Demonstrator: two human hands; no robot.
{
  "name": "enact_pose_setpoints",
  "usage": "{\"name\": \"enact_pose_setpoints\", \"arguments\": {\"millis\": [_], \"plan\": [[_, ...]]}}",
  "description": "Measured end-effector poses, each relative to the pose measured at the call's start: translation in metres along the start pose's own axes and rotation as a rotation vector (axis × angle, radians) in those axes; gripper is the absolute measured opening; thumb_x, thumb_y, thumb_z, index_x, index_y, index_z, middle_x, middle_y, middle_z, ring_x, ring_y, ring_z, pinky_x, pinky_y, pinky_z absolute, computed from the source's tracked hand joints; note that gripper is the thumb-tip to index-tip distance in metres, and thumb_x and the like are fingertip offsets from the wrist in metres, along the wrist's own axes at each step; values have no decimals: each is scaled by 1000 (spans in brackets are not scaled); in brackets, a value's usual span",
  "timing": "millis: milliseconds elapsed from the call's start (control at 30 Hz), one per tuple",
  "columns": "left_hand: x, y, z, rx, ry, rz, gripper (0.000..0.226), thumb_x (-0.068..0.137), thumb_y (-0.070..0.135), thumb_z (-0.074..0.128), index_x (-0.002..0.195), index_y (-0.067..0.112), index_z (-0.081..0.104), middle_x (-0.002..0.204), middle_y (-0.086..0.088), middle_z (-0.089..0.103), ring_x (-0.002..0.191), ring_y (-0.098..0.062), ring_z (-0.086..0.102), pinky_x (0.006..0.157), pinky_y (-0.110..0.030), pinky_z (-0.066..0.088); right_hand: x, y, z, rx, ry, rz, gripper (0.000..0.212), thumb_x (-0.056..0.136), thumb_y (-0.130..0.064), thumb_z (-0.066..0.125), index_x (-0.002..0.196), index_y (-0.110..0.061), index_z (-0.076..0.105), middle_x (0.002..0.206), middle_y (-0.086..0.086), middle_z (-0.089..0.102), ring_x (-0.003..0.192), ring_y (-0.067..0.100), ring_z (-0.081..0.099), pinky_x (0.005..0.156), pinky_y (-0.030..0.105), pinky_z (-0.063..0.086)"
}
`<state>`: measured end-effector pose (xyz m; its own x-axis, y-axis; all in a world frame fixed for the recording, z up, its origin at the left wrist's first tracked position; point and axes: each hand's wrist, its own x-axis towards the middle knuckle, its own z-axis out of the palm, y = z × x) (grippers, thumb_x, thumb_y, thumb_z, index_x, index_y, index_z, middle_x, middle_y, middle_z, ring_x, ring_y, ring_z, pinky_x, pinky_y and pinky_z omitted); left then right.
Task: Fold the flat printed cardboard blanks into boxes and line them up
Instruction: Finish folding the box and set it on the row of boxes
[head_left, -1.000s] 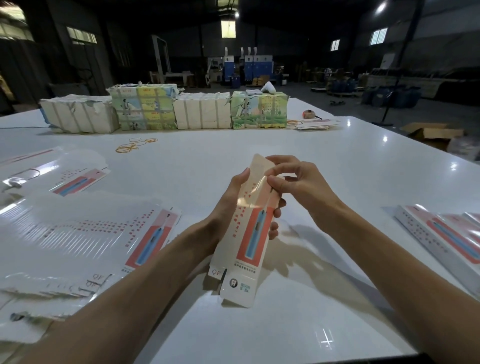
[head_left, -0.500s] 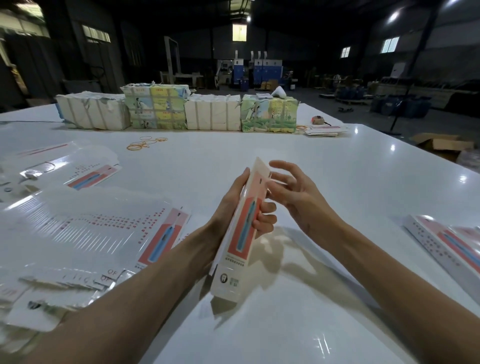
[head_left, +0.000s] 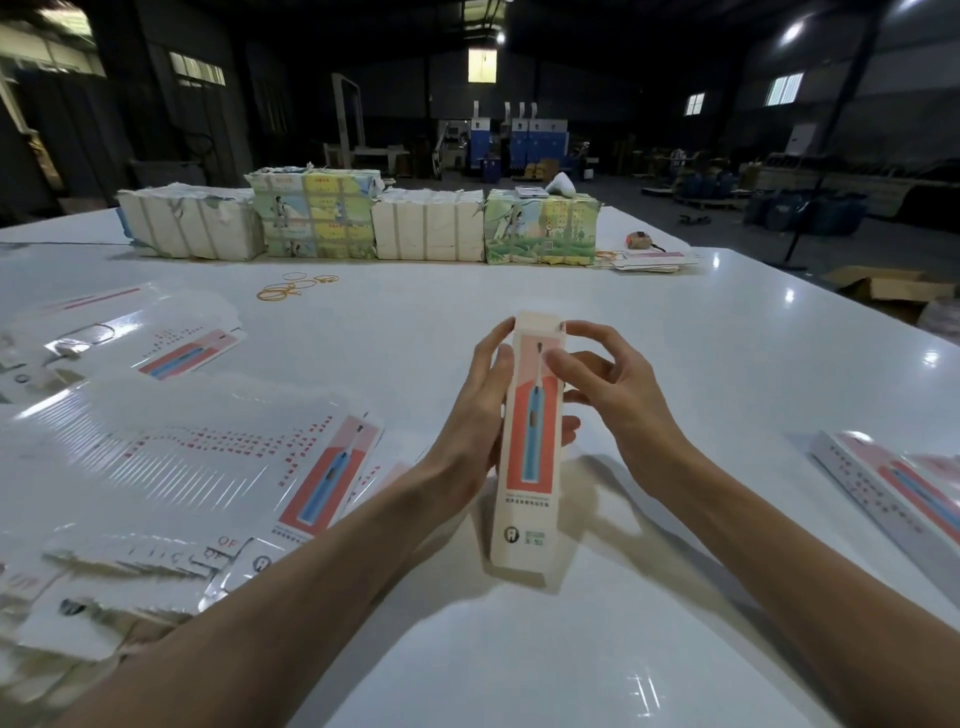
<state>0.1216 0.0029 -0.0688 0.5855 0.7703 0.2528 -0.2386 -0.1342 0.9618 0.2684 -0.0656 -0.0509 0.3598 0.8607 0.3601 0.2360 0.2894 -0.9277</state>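
Observation:
A long narrow box (head_left: 532, 447) printed with a blue toothbrush on red and pink stands tilted over the white table (head_left: 467, 312), its printed front facing me. My left hand (head_left: 480, 410) grips its left side, fingers wrapped behind. My right hand (head_left: 608, 384) pinches its upper end, thumb on the front and fingers at the top right corner. Flat printed blanks (head_left: 218, 467) lie spread in a shiny pile at the left. Finished boxes (head_left: 893, 488) lie side by side at the right edge.
Wrapped paper bundles (head_left: 363, 223) stand in a row at the table's far side, with rubber bands (head_left: 291, 288) in front of them and a few blanks (head_left: 649, 260) to their right. A cardboard carton (head_left: 883, 286) sits on the floor beyond the right edge.
The box has turned from edge-on to face me and risen more upright. My right hand has closed onto its upper end; half a second ago its fingers were spread beside it.

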Motion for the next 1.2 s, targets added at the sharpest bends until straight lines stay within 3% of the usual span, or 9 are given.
{"name": "enact_pose_setpoints", "arguments": {"millis": [133, 233, 333, 500, 633, 767, 967, 1100, 1200], "plan": [[-4, -1, 8, 126, -48, -23, 95, 79, 48, 79, 151, 59, 19, 140, 5, 58, 103, -16, 76, 77, -34, 65, -1, 0, 2, -6, 17, 2, 45, 94, -45, 72, 136, -34, 59, 103, -12, 79, 98, 14, 77, 79, 27, 64], [-5, -3, 6, 63, -45, -50, 113, 78, 25, 90, 157, 55, 15, 140, -1, 57, 109, -31, 73, 86, -46, 65, -4, -1, 3, 13, -41, 15, 53, 92, -47, 72, 141, -37, 55, 106, -12, 78, 101, 14, 77, 76, 28, 65], [-5, -1, 2, 32, -6, -52, 102, 85, 14, 87, 151, 56, 21, 134, -1, 58, 104, -28, 74, 76, -38, 66, -7, -2, 6, -7, -85, -1, 58, 91, -47, 74, 144, -40, 53, 107, -13, 76, 101, 13, 77, 66, 27, 63], [-8, 0, 0, 235, 20, -36, 93, 86, 21, 84, 149, 48, 21, 127, 2, 58, 94, -20, 73, 61, -16, 58, -6, -2, 7, -19, -119, 16, 34, 95, -40, 75, 126, -34, 63, 107, -9, 74, 102, 17, 76, 68, 31, 64], [-8, 0, -1, 242, -18, -105, 95, 71, 31, 76, 149, 44, 24, 123, -3, 63, 89, -19, 76, 63, -20, 59, -6, 1, 3, -27, -171, 81, 26, 99, -37, 71, 120, -24, 62, 105, -6, 76, 99, 20, 77, 71, 27, 63], [-5, -4, -2, 231, -40, -138, 87, 86, 16, 82, 142, 46, 24, 112, -1, 64, 81, -1, 75, 58, -17, 57, -8, 1, 4, -17, -100, 54, 32, 104, -49, 56, 120, -22, 62, 101, -7, 77, 97, 17, 77, 75, 22, 60], [-9, 0, 1, 189, -127, -180, 96, 78, 19, 83, 150, 44, 24, 126, -5, 65, 97, -30, 78, 79, -41, 66, 3, 7, -7, -15, 59, 99, 22, 110, -26, 53, 131, -24, 59, 102, 2, 79, 95, 20, 78, 85, 33, 65], [-12, 3, -1, 181, -231, -188, 91, 89, 7, 79, 151, 41, 22, 123, -3, 66, 91, -32, 79, 73, -38, 65, 3, 3, -15, 14, 13, 63, 15, 106, -16, 59, 120, -15, 65, 96, 8, 80, 94, 28, 78, 82, 36, 65], [-13, 4, -1, 207, -218, -174, 88, 89, 8, 78, 150, 41, 23, 124, -3, 67, 92, -33, 79, 82, -46, 66, 1, 3, -14, -43, 16, -9, 11, 106, -16, 59, 117, -15, 64, 97, 9, 79, 93, 27, 79, 79, 36, 66]]}}
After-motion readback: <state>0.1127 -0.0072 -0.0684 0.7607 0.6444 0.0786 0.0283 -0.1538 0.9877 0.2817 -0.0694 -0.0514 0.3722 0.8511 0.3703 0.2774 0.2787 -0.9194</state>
